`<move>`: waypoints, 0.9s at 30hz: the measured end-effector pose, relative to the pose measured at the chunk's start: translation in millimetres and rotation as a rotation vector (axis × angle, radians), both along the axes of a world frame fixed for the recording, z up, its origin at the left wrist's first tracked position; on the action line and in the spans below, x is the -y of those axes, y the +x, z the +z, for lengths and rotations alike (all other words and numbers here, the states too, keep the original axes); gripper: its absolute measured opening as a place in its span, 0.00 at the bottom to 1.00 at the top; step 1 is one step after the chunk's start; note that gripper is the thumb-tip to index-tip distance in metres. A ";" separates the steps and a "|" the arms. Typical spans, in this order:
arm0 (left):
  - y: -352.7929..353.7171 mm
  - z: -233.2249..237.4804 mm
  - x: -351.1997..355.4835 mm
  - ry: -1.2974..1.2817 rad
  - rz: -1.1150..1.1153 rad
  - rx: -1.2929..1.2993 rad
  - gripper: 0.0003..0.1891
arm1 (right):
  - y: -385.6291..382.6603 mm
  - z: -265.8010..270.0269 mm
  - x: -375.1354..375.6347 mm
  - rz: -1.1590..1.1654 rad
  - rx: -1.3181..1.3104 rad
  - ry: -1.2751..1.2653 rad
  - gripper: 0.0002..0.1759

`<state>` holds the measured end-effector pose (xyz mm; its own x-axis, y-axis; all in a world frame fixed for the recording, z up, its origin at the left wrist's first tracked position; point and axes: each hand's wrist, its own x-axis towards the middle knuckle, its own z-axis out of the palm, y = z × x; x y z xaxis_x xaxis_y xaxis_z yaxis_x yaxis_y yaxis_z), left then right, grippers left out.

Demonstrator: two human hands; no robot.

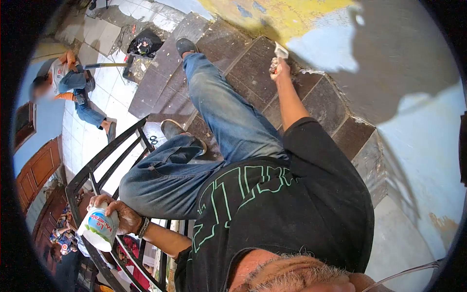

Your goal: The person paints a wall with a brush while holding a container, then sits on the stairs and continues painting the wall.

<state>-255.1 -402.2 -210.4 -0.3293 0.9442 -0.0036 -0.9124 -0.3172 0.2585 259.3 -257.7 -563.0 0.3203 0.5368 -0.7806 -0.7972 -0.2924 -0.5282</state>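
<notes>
My left hand [121,215] is wrapped round a white plastic cup [98,228] with a blue and green "Le Minerale" print. I hold it tilted beside the black metal railing [86,171]; its contents are hidden. At the far end of my stretched right arm, my right hand [279,69] is closed round a small paintbrush [280,50] with a pale, whitish head. The brush is close to the foot of the wall [321,41], where yellow and pale blue patches meet; contact cannot be made out. Pale marks show on both hands.
Dark tiled steps [243,58] lie under my legs. Scissors [153,140] rest near my foot. Beyond stand a long-handled dustpan [136,68] and a black bag [145,43]. Another person [73,82] sits on the white tiled floor [109,95]; more people [63,238] are below the railing.
</notes>
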 end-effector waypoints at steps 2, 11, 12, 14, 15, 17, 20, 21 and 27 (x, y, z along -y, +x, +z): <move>-3.4 -1.7 0.7 -0.009 -0.008 0.027 0.23 | 0.8 -0.4 11.4 -0.065 0.047 0.007 0.10; 0.4 -1.8 -1.0 0.008 -0.034 0.053 0.23 | -21.6 -0.8 -2.9 -0.259 -0.067 0.067 0.12; 0.6 -2.0 -0.4 0.021 -0.026 0.059 0.23 | -28.5 8.2 -10.6 -0.238 -0.091 0.113 0.12; 5.9 -0.1 -3.0 0.026 -0.032 0.084 0.23 | -31.3 5.5 -16.0 -0.202 -0.084 0.051 0.12; 7.6 0.8 -4.2 0.033 -0.035 0.108 0.23 | -33.4 5.0 -15.0 -0.111 -0.055 0.044 0.12; 4.1 -0.4 -3.2 0.011 -0.017 0.077 0.23 | -32.6 6.1 -11.9 -0.022 -0.008 0.029 0.12; -4.1 -1.9 -2.3 -0.010 -0.024 0.073 0.23 | -13.1 12.4 9.8 -0.111 0.062 0.090 0.10; -6.0 -4.0 -2.3 0.002 -0.043 0.104 0.23 | -9.9 13.7 16.1 -0.210 0.091 0.011 0.11; -0.7 -4.0 -2.4 0.061 -0.038 0.071 0.26 | -28.0 49.6 65.0 -0.052 0.127 0.028 0.09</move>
